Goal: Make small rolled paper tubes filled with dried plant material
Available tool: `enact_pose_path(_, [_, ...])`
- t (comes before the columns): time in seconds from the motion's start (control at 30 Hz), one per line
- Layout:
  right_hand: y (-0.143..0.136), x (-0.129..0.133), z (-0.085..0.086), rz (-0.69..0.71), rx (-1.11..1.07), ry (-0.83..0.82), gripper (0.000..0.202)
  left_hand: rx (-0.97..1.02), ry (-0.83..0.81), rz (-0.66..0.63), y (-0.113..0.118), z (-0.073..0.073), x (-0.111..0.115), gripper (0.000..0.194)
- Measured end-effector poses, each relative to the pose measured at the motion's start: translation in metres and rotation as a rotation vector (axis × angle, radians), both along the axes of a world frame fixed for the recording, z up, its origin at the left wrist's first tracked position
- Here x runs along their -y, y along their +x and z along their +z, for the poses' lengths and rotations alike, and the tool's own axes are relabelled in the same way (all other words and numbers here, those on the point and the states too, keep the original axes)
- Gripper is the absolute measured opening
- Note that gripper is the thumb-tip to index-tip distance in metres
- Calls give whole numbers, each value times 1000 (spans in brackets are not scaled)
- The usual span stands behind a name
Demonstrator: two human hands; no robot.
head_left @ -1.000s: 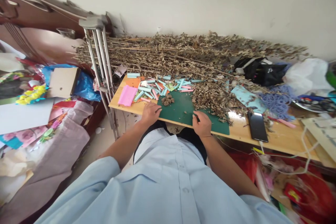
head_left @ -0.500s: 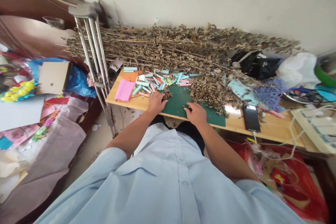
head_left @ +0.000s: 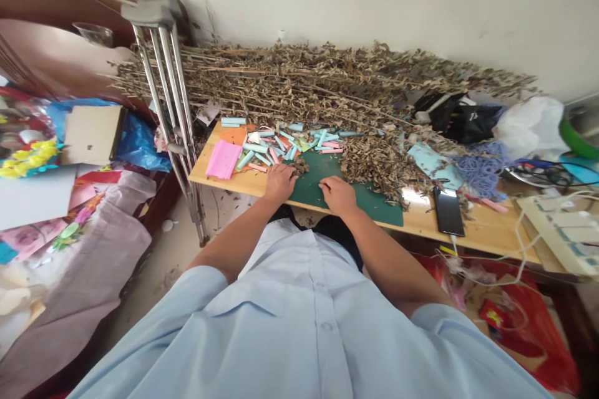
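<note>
My left hand (head_left: 279, 182) rests at the left edge of the green mat (head_left: 313, 187), its curled fingers beside a small clump of dried leaves (head_left: 300, 166). Over the mat's front part, my right hand (head_left: 337, 194) has its fingers drawn together; whatever may be between them is too small to make out. To its right lies a large heap of crumbled dried leaves (head_left: 374, 165). Rolled blue, green and pink paper pieces (head_left: 281, 146) are scattered behind my left hand. A pink paper stack (head_left: 223, 159) sits at the left on the wooden board (head_left: 200, 168).
Long dried plant stems (head_left: 281, 78) lie along the wall. Metal crutches (head_left: 171, 87) stand at the left. A phone (head_left: 448, 211) with a white cable and a power strip (head_left: 556, 230) are on the right. A red bag (head_left: 547, 330) is below the board.
My right hand has shifted slightly left over the mat, and its fingers have closed together. My left hand has barely moved.
</note>
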State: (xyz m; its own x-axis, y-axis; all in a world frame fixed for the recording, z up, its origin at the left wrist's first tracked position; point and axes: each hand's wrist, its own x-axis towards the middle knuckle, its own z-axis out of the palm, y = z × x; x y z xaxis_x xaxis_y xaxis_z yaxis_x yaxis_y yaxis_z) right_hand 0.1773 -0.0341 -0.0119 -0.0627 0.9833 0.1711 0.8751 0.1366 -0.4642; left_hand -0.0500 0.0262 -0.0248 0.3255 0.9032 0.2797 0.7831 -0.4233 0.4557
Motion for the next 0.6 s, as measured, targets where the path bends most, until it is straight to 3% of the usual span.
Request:
enact_pose_path(0.4, [-23,-26,-1,47,-153,-42,26,7,34,6,0,-3,1,29])
enact_pose_path(0.6, [-20,-26,-3,10,-179,-57,30,-27,30,2,1,-1,2,17])
